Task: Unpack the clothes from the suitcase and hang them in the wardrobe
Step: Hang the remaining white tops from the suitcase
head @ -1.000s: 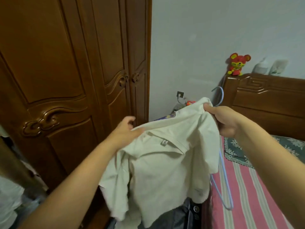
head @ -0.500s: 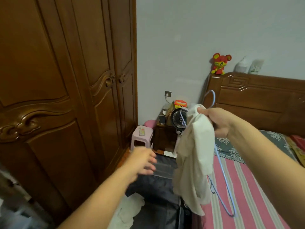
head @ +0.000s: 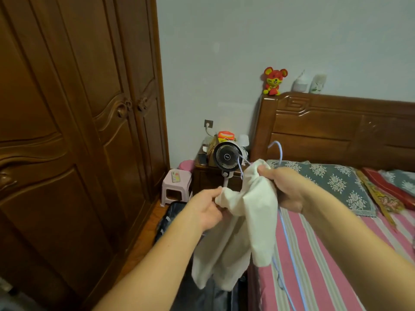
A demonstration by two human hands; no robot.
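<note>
Right hand grips bunched cream cotton shirt plus pale-blue wire hanger over striped bed edge; left hand pinches shirt's other corner; step: fitting shirt onto hanger; next, likely spread collar, thread hanger; carved brown wooden wardrobe doors closed; dark open suitcase below.

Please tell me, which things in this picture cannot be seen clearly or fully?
- Suitcase, head view: the cream garment and left hand cover most of it; contents cannot be told.
- Blue hanger: its middle is hidden by the garment and right hand.
- Wardrobe: doors shut, inside hidden; cut off by the left edge.
- Items on the nightstand behind the fan: too small to identify.
</note>
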